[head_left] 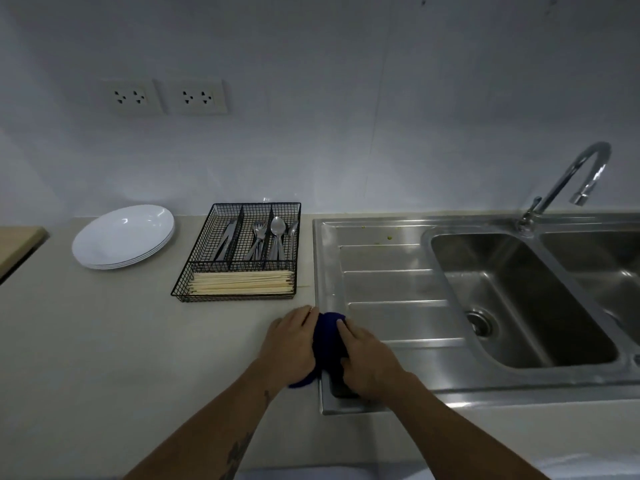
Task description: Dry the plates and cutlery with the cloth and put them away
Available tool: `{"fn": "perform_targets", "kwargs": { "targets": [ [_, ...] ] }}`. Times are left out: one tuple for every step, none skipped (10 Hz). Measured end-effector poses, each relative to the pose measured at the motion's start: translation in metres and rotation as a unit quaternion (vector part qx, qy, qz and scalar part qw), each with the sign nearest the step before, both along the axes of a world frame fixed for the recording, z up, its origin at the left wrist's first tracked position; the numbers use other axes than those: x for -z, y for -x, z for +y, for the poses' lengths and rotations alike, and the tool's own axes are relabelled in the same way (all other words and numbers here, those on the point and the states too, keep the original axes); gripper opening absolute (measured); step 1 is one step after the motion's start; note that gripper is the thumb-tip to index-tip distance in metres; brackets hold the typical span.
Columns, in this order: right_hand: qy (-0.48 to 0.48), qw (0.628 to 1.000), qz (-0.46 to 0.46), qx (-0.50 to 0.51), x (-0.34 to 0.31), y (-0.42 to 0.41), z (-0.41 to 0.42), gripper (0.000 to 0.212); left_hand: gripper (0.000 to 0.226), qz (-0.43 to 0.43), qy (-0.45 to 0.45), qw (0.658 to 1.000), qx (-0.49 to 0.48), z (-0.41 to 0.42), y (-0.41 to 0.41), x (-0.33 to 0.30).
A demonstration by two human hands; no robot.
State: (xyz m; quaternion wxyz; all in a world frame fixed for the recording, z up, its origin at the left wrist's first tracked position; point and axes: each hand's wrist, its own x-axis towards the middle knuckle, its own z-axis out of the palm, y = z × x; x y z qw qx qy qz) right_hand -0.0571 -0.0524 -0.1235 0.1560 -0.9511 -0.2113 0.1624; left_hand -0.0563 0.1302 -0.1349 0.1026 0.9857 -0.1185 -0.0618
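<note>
A dark blue cloth (328,341) is bunched between both hands at the front left corner of the steel drainboard (388,282). My left hand (291,344) grips its left side, and my right hand (363,358) holds its right side with a finger laid over the top. Whatever lies inside the cloth is hidden. A stack of white plates (123,237) rests on the counter at the back left. The black wire cutlery tray (239,252) holds knives, forks and spoons in its back compartments and pale chopsticks (242,282) across the front one.
A steel double sink (519,299) with a curved tap (571,178) fills the right side. A few green crumbs lie on the drainboard's far edge. Two wall sockets (166,97) sit above the counter. A wooden board's corner (17,244) shows at far left.
</note>
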Motion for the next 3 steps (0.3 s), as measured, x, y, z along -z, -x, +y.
{"fn": "perform_targets", "kwargs": {
  "targets": [
    [0.000,0.999,0.034,-0.001,0.002,0.006,-0.009,0.075,0.074,0.078,-0.039,0.996,-0.022,-0.010,0.007,-0.001],
    [-0.017,0.999,0.038,0.001,0.000,0.006,-0.012,0.070,0.068,0.062,-0.084,0.994,-0.020,-0.015,0.009,-0.014],
    [-0.036,0.999,0.018,0.015,-0.013,-0.009,-0.020,0.057,0.051,0.021,-0.110,0.994,-0.021,-0.016,0.005,-0.034]
  ]
}}
